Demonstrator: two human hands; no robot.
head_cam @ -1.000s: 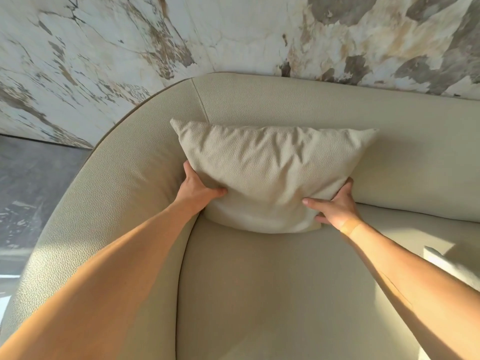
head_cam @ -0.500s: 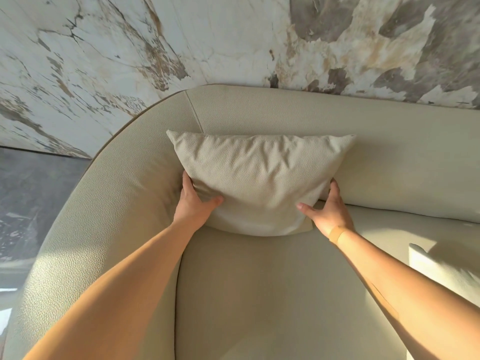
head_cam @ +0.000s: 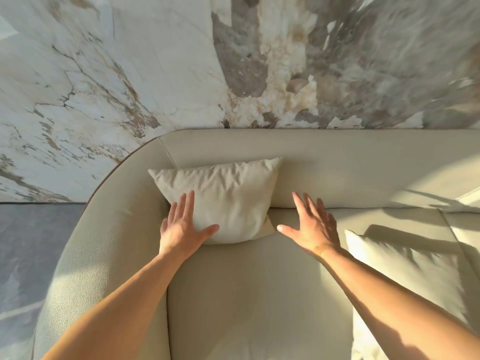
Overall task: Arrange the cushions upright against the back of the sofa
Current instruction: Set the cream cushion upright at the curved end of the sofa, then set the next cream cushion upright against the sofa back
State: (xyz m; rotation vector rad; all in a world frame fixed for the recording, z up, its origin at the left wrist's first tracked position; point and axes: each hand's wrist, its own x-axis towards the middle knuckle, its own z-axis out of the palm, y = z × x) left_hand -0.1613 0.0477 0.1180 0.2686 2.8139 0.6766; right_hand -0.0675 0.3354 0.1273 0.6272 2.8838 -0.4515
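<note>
Sofa (head_cam: 259, 294) cream, curved left corner, seat bare between cushions. Upright cushion (head_cam: 220, 201) leans on backrest near corner; second cushion (head_cam: 405, 271) lies flat on seat at right. Both look soft, light; best gripped at side edges. Left hand (head_cam: 181, 227) fingers spread on upright cushion; right hand (head_cam: 311, 227) spread, touching nothing.

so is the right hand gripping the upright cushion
No, the right hand is open with fingers spread, off to the side of the upright cushion and not touching it.
</note>
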